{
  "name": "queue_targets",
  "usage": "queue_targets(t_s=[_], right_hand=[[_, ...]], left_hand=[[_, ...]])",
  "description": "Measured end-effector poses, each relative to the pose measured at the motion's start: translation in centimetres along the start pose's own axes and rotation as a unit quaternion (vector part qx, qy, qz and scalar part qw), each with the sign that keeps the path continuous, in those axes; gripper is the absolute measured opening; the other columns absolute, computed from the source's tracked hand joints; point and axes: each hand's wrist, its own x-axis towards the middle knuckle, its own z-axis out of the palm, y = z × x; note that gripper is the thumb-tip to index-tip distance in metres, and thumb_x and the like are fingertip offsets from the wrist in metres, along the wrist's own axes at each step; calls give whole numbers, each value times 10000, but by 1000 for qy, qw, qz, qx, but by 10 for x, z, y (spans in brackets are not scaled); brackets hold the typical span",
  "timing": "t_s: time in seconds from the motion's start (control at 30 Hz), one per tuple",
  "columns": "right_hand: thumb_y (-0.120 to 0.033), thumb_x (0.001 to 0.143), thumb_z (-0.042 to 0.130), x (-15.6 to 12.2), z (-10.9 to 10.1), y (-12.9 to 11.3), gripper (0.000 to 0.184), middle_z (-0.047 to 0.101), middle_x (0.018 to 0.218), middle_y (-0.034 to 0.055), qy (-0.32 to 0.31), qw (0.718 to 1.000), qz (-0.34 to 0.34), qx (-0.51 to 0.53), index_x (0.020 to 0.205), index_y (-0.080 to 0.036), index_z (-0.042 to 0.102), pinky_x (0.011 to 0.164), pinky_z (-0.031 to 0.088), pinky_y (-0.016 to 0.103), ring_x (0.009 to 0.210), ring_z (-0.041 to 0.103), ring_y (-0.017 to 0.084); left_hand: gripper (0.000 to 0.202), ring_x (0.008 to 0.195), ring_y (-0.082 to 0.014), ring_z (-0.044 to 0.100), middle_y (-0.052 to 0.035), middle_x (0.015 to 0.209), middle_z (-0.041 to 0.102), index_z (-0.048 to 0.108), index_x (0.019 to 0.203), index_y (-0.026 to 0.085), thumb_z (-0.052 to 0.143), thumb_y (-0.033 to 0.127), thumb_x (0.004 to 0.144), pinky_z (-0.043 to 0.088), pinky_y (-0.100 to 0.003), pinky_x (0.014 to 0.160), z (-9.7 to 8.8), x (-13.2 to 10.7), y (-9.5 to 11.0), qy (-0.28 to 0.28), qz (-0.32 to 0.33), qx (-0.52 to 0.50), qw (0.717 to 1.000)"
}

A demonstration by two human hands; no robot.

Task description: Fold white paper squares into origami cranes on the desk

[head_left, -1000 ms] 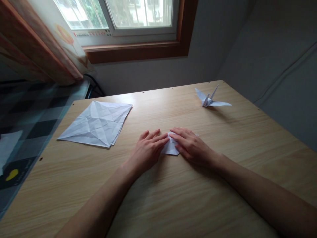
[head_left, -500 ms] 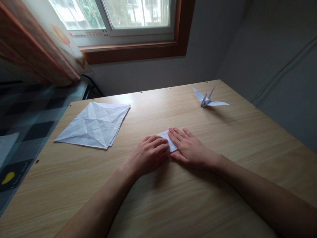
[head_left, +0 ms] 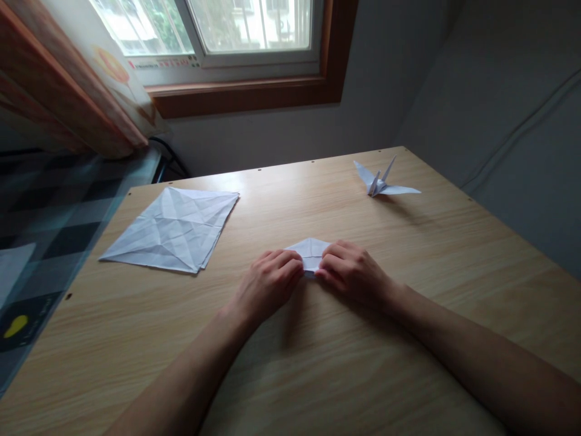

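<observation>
A small piece of folded white paper [head_left: 310, 247] lies on the wooden table between my two hands, creased down and across its middle. My left hand [head_left: 272, 277] grips its left side with curled fingers. On the opposite side, my right hand [head_left: 354, 268] pinches the near right edge, fingers bent and thumb tucked under. The near edge of the paper looks slightly raised. Both side corners are hidden behind my fingers.
Creased square sheets of white paper [head_left: 175, 230] lie at the table's left. A white origami crane [head_left: 379, 184] stands at the far right. Beyond the wooden table [head_left: 254, 206] are a window [head_left: 254, 27], a curtain [head_left: 68, 79] and a checkered surface [head_left: 59, 242] on the left.
My right hand has gone from lying flat across the folded paper to pinching its right edge. More of the paper shows now. My left hand has shifted only slightly.
</observation>
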Motion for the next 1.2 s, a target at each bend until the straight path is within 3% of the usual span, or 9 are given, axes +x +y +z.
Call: queue_targets(t_s=[0.27, 0.37, 0.47, 0.73, 0.83, 0.93, 1.2], right_hand=[[-272, 946, 522, 2, 7, 3, 206, 617, 824, 69, -3, 994, 110, 9, 776, -180, 593, 722, 422, 311, 803, 554, 208], [-267, 930, 554, 4, 8, 3, 161, 612, 835, 65, -13, 992, 128, 7, 800, -179, 588, 731, 421, 309, 810, 553, 208], [-256, 930, 553, 5, 8, 2, 146, 612, 842, 65, -20, 991, 132, 2, 809, -179, 584, 734, 421, 308, 822, 554, 211], [-278, 908, 591, 3, 5, 5, 108, 635, 906, 72, -18, 988, 150, 22, 894, -177, 628, 790, 443, 335, 879, 561, 231], [-287, 860, 648, 4, 5, 7, 251, 641, 1068, 108, 7, 987, 162, 17, 1075, -158, 632, 880, 434, 389, 991, 544, 269], [-287, 875, 618, 7, 6, 9, 379, 606, 1247, 127, 1, 988, 153, 7, 1229, -153, 585, 939, 412, 424, 1099, 520, 287], [-315, 937, 489, 9, 13, 13, 456, 521, 1405, 154, -60, 990, 130, -19, 1335, -95, 525, 1094, 305, 463, 1313, 410, 305]], left_hand=[[189, 799, -172, 568, -62, 853, 647, 599, 793, 172, 494, 214, 944, 478, -301, 741, 3, 1, -1, 8, -47, 22, 999], [143, 832, -184, 559, -58, 911, 655, 622, 1002, 178, 494, 181, 938, 471, -320, 757, 2, 1, 0, -2, -26, 44, 999], [278, 861, -197, 555, -49, 999, 655, 605, 1165, 245, 512, 158, 919, 457, -340, 756, 0, 1, 1, -19, 18, 78, 997], [246, 962, -227, 550, -66, 1130, 644, 623, 1135, 218, 521, 214, 911, 424, -371, 795, -4, 2, 4, -62, 37, 103, 992], [237, 1023, -220, 547, -62, 1220, 636, 617, 1128, 197, 475, 206, 939, 412, -369, 841, -2, 2, 4, -75, 46, 95, 992], [317, 1061, -235, 536, -68, 1238, 634, 572, 1243, 195, 465, 227, 947, 402, -382, 867, -1, 2, 5, -90, 33, 96, 991], [379, 1117, -259, 523, -80, 1284, 605, 562, 1300, 213, 485, 227, 930, 390, -416, 924, 0, 1, 5, -97, 15, 105, 990]])
